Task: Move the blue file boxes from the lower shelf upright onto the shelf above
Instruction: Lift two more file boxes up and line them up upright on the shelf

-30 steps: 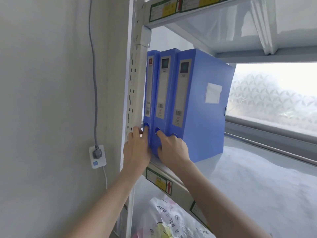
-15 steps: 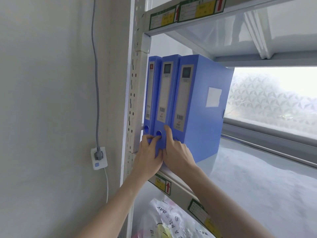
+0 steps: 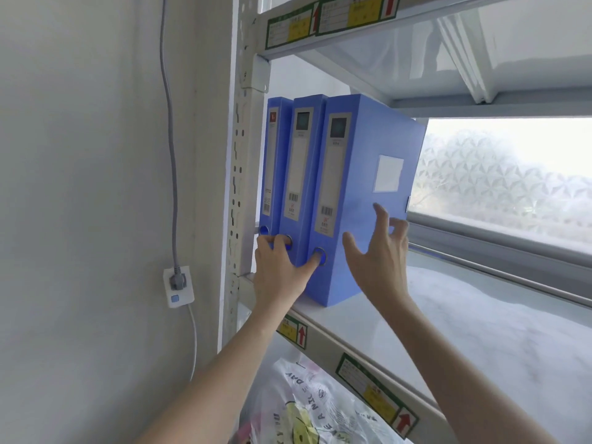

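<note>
Open shelf (image 3: 480, 331) rt of boxes (image 3: 352, 193)

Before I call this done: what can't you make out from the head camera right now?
- Lower shelf: cut off by the bottom edge; only a plastic bag shows, so any remaining boxes are unseen.
- Spine labels on the three blue file boxes: too small to read.
- Middle box's finger hole: covered by the left hand.
- Right hand contact with the box side: unclear.

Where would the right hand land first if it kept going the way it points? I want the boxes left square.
Probably on the side face of the rightmost blue file box; the right hand is open, depth unclear.
</note>
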